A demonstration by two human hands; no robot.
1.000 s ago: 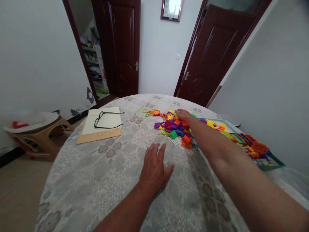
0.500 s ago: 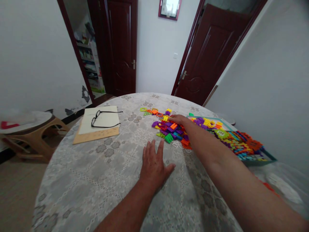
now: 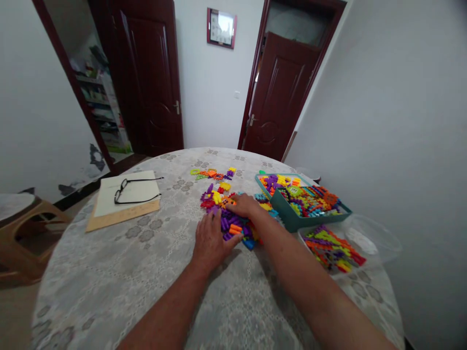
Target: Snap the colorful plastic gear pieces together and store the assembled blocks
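Note:
A pile of colourful plastic building pieces [image 3: 226, 222], mostly purple with some orange, yellow, red and blue, lies on the round table. At its near left edge is my left hand [image 3: 209, 240], fingers stretched forward and thumb apart, touching the pieces. My right hand [image 3: 245, 205] reaches over the pile from the right. Its fingers are stretched across the top beside an orange piece [image 3: 226, 201], and nothing shows gripped in them. Part of the pile is hidden under the right hand and forearm. Beyond the pile lies a row of small pieces [image 3: 211, 174] in green, orange, purple and yellow.
To the right stand a teal box [image 3: 292, 218] full of pieces, its lid [image 3: 260, 182] with more pieces, and a clear plastic container [image 3: 306, 248] holding others. Black eyeglasses [image 3: 136, 201] rest on papers [image 3: 109, 194] at the left. A stool [image 3: 27, 228] stands beyond the table edge.
My left hand has moved forward from the bare tablecloth to the pile. My right hand has drawn pieces nearer, spreading the pile. The camera view has turned right, showing the clear container fully.

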